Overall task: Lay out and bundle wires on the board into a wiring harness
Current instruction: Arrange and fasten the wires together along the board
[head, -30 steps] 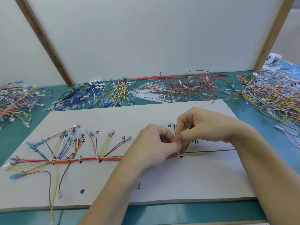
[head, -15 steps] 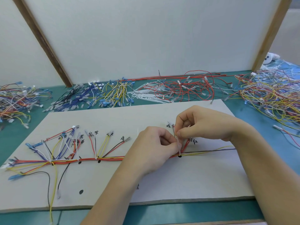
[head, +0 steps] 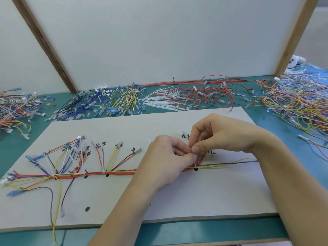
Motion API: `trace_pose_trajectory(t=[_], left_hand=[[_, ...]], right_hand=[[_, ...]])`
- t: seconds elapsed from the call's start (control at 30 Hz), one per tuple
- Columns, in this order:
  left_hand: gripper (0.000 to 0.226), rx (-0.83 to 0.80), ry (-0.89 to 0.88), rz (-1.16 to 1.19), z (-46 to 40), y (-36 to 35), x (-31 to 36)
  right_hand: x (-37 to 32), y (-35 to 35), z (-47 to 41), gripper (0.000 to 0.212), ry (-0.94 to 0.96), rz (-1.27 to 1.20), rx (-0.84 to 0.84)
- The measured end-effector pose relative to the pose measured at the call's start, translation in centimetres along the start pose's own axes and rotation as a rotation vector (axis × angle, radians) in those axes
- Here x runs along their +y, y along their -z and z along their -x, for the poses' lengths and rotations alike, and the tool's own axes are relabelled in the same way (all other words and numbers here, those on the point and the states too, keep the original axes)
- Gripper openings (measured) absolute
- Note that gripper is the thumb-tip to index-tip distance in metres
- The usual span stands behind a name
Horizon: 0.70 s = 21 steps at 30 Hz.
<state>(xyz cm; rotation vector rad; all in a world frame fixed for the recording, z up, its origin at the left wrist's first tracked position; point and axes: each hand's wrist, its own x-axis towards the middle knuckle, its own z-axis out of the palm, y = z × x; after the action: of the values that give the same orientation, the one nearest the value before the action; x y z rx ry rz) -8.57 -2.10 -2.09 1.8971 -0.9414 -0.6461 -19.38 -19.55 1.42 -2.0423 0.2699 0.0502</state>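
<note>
My left hand [head: 165,163] and right hand [head: 218,137] crowd the wire trunk [head: 110,173] mid-board, blocking passage there. The board [head: 204,197] lies bare in front of the trunk and at its far middle. Loose wire heaps [head: 195,96] line the table behind, and a tangled pile [head: 298,102] blocks the right.

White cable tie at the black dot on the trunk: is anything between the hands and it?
Nothing visible. The left hand and right hand meet directly over the cable tie, pinching it where it wraps the wire bundle on the board. The loose wire piles lie behind the board.
</note>
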Motion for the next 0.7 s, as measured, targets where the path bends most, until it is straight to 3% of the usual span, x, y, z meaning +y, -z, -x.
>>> trace_pose_trajectory(t=[0.33, 0.57, 0.7], left_hand=[[0.006, -0.170, 0.025, -0.094, -1.0, 1.1, 1.1], [0.005, -0.305, 0.040, -0.091, -1.1, 2.0, 1.3], [0.005, -0.306, 0.018, -0.146, -1.1, 1.9, 1.0]], right_hand=[[-0.4, -0.6, -0.2, 0.013, 0.051, 0.106, 0.070], [-0.3, -0.6, -0.5, 0.021, 0.066, 0.050, 0.147], [-0.2, -0.5, -0.7, 0.022, 0.115, 0.044, 0.219]])
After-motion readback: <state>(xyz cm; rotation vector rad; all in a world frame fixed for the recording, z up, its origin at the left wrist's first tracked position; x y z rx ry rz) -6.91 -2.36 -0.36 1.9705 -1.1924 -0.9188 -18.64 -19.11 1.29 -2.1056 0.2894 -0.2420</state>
